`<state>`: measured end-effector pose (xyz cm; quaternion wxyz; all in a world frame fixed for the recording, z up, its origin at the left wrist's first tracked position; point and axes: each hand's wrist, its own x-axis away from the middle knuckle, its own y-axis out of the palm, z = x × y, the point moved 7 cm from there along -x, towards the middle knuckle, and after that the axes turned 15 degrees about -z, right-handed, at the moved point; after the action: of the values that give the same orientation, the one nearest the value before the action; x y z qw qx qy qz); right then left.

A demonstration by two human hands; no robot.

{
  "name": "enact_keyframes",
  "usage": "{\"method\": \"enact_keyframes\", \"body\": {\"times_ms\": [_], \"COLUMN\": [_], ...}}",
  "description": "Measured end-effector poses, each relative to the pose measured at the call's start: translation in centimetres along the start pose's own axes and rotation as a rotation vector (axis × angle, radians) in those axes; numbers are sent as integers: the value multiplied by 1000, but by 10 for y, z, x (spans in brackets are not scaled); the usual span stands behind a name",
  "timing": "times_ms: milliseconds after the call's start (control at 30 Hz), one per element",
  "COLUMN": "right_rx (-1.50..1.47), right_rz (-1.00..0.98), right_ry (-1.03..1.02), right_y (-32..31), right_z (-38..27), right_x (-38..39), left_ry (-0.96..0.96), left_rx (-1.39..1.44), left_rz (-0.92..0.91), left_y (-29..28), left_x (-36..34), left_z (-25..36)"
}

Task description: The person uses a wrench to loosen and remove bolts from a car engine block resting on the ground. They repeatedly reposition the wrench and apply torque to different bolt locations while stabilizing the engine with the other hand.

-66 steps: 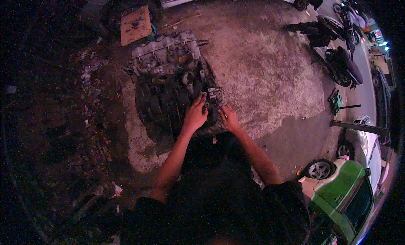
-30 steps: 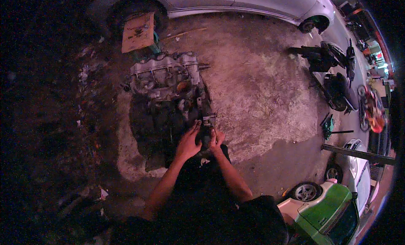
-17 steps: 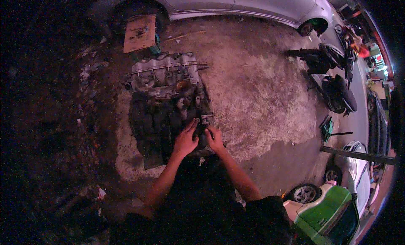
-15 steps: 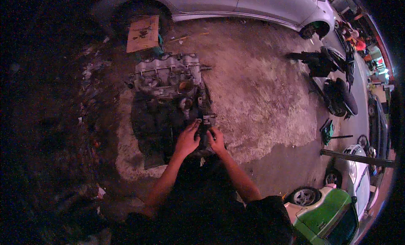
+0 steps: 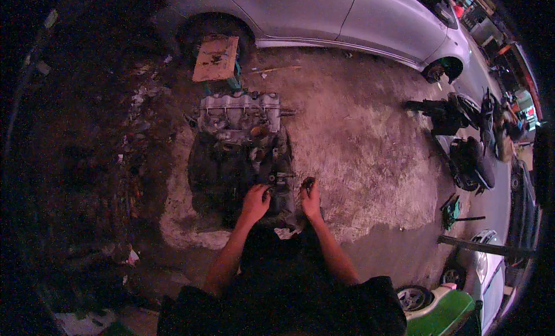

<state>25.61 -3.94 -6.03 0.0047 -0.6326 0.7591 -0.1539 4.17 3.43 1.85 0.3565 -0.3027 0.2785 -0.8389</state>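
A grimy engine [image 5: 240,107] with a ribbed silver-grey top and a dark lower body stands on the floor in front of me. My left hand [image 5: 255,203] is at its near right part, fingers curled in beside a small metal bracket [image 5: 282,177]; what they grip, if anything, is too dark to make out. Just off the engine's right side, my right hand [image 5: 310,204] is closed around a small dark part [image 5: 310,184] whose kind I cannot tell. A piece of white paper or rag [image 5: 283,233] lies near my body.
Behind the engine stands a small wood-topped stool [image 5: 217,58], beside a silver car [image 5: 300,18]. Motorcycles [image 5: 457,116] are to the right. A green and cream vehicle body [image 5: 442,313] with a wheel is at the lower right. Scraps litter the dark floor on the left.
My right hand has moved right, away from the engine and my left hand, with the small dark part in it. My left hand stays by the engine. The whole view has shifted.
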Motion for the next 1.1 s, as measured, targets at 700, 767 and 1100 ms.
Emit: {"method": "enact_keyframes", "body": {"times_ms": [700,767,1100], "right_rx": [-1124,-1218,-611], "right_rz": [-307,-355,-640], "right_ry": [265,210,204], "right_y": [-191,-192,-216], "right_z": [-28,-38,-94], "right_x": [-71,-94,-281], "left_ry": [30,-18,-166], "left_rx": [635,652,699], "left_rz": [211,186,359], "left_y": [100,93,-8], "left_x": [-111,-131,-256], "left_z": [164,158,135]}}
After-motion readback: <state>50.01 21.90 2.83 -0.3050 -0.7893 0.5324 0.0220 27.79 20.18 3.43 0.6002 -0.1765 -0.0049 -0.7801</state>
